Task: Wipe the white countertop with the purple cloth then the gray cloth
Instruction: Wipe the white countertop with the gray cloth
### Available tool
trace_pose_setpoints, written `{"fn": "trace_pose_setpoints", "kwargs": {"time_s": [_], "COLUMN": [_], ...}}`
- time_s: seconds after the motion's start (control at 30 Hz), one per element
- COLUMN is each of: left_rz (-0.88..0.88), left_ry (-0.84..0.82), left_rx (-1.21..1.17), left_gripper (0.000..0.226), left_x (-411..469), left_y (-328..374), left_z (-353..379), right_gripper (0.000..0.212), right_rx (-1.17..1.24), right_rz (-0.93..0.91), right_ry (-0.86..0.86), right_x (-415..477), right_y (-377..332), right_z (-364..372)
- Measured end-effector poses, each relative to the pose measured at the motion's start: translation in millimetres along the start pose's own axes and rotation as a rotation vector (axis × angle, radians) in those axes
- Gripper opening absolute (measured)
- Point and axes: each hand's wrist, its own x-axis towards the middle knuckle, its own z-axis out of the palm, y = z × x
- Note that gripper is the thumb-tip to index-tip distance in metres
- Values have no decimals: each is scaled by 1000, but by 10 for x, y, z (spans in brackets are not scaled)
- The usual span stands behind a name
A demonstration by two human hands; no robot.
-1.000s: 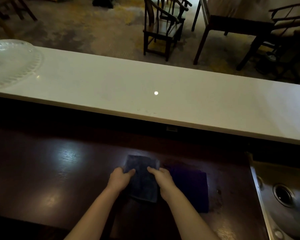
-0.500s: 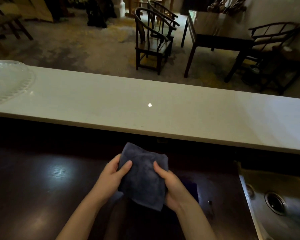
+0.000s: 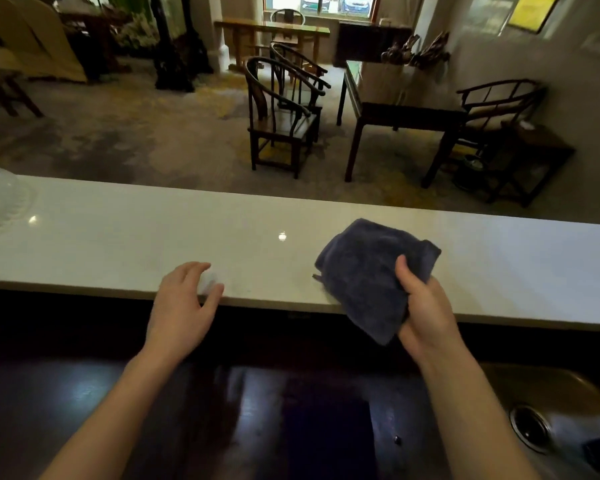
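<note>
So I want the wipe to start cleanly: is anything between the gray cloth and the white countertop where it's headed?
Nothing visible. The right hand holds the gray cloth over the white countertop, bare there. The left hand is at the near edge, a clear dish far left.

r hand point(image 3: 426, 306) grips gray cloth point(image 3: 371, 275) bunched, thumb over its front, cloth raised over near edge of white countertop point(image 3: 136, 233); lower corner hangs past the edge. can't tell if cloth touches the top. l hand point(image 3: 182, 306) loosely spread, empty, fingertips at counter's near edge. clear dish point(image 3: 0, 202) at far l of counter, partly out of frame. below: dark wood surface point(image 3: 66, 403), glossy; steel sink point(image 3: 561, 403) w/ drain at lower r. beyond counter: dark wooden chairs point(image 3: 281, 123), table point(image 3: 399, 109), patterned floor.
</note>
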Motion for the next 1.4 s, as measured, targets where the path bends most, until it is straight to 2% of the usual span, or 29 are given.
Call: {"fn": "trace_pose_setpoints", "kwargs": {"time_s": [0.13,0.23,0.3,0.37,0.47,0.57,0.67,0.9,1.13,1.23,1.4], "left_rz": [-40,-58,-57,-63,-64,-61,-64,-78,-173,-162,-137], "left_ry": [-38,-62,-52,-47,-40,-43,-49,-44,-59,-52,-45], "left_rx": [221,257,263,261,240,220,197,151,89,62,74], "left_gripper": [47,45,42,42,43,51,57,53,64,66,66], "left_x": [37,14,2,1,12,9,8,-9,-30,-44,-48], "left_y": [-153,-196,-221,-235,-243,-254,-286,-355,-444,-498,-533], "left_z": [28,51,61,55,37,28,18,23,2,-19,-19], "right_gripper": [18,30,46,65,70,68,67,72,69,62,59], "right_rx": [-548,-1018,-1281,-1589,-1860,-1825,-1812,-1806,-1607,-1612,-1642], "right_rz": [-279,-463,-434,-282,-122,-138,-185,-329,-493,-524,-471], "right_ry": [251,243,145,58,21,44,-15,-275,-599,-689,-755], "right_x": [253,437,550,620,605,594,576,383,46,109,383], "right_y": [-302,-287,-163,73,455,672,834,1217,1589,1685,1770], "right_z": [-284,-525,-618,-653,-560,-332,-43,664,1359,1524,1772]}}
